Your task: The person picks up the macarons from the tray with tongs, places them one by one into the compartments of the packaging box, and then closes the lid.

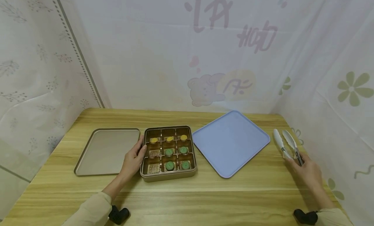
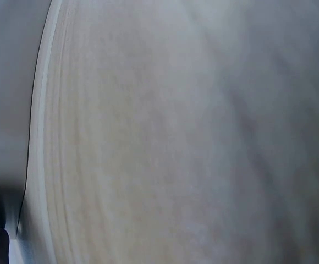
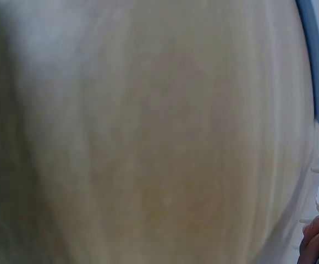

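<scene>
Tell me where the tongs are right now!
In the head view, the tongs are at the right side of the wooden table, gripped by the right hand, just right of the blue tray.

On the table (image 1: pixel 187 203), left to right, lie lid (image 1: pixel 108 151), box (image 1: pixel 170 177), tray (image 1: pixel 232 144) and tongs (image 1: pixel 279 141)

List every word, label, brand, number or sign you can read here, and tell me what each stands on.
"HOP": best guess at the faint, slanted lettering on the back curtain.
Large strokes up and to its left, same curtain: unreadable.
Mark in the yellow bubble beside the printed bear: too faint to read.
None visible on the divided tin, tan tray, blue tray or tongs.
</scene>
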Demonstrator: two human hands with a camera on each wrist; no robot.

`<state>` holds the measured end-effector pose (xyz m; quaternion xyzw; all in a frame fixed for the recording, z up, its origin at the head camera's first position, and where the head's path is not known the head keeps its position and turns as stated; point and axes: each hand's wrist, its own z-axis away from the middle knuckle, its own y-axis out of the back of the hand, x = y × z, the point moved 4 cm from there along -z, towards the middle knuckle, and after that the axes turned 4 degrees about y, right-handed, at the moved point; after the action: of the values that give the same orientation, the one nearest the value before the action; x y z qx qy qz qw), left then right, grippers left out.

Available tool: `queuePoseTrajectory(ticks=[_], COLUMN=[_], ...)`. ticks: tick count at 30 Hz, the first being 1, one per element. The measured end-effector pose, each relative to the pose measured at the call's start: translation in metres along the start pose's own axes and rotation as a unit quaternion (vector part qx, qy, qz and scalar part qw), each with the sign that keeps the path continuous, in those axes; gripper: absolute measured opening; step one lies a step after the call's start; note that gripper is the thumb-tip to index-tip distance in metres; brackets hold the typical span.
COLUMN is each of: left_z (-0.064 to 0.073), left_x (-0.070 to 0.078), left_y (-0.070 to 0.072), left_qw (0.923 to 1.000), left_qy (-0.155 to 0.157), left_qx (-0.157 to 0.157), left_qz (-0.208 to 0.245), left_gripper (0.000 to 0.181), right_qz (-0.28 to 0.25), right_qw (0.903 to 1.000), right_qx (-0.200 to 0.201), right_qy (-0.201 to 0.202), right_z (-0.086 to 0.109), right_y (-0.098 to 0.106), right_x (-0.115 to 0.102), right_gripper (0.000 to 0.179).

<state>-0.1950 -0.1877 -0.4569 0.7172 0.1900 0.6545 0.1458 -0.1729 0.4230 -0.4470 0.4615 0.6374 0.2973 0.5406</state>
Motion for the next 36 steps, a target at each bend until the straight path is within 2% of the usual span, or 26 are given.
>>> queuePoseTrajectory(ticks=[6, 12, 19, 22, 26, 28, 30, 33, 36], left_z=[0.000, 0.000, 0.000, -0.001, 0.000, 0.000, 0.001, 0.001, 0.002], left_x=[-0.002, -0.003, -0.002, 0.000, 0.001, 0.002, 0.003, 0.004, 0.003], left_y=[0.000, 0.000, 0.000, 0.001, 0.002, 0.003, 0.003, 0.002, 0.001], left_qw=[1.0000, 1.0000, 1.0000, 0.9999, 0.9999, 0.9999, 0.9998, 0.9997, 0.9998], left_qy=[0.000, 0.004, 0.004, 0.006, 0.006, 0.005, 0.002, -0.004, -0.003], left_qx=[-0.001, -0.002, -0.003, -0.008, -0.012, -0.013, -0.015, -0.018, -0.017], left_qz=[0.006, 0.007, 0.003, 0.003, 0.008, 0.009, 0.010, 0.013, 0.013], left_gripper=[0.053, 0.054, 0.053, 0.053, 0.053, 0.053, 0.053, 0.053, 0.053], right_qz=[0.002, 0.000, 0.015, 0.028, 0.067, 0.090, 0.106, 0.111, 0.084], right_qw=[0.9996, 0.9965, 0.9928, 0.9887, 0.9811, 0.9788, 0.9785, 0.9826, 0.9947], right_qx=[-0.020, -0.053, -0.081, -0.108, -0.148, -0.154, -0.149, -0.118, -0.036], right_qy=[-0.018, -0.065, -0.087, -0.100, -0.105, -0.100, -0.096, -0.091, -0.047], right_z=[0.000, 0.001, 0.001, 0.002, 0.004, 0.004, 0.005, 0.008, 0.010], right_y=[-0.003, -0.002, 0.000, 0.001, 0.002, 0.002, 0.003, 0.004, 0.008], right_x=[0.009, 0.013, 0.012, 0.010, 0.006, 0.005, 0.004, 0.000, -0.016], right_gripper=[0.065, 0.057, 0.082, 0.090, 0.099, 0.103, 0.103, 0.100, 0.087])
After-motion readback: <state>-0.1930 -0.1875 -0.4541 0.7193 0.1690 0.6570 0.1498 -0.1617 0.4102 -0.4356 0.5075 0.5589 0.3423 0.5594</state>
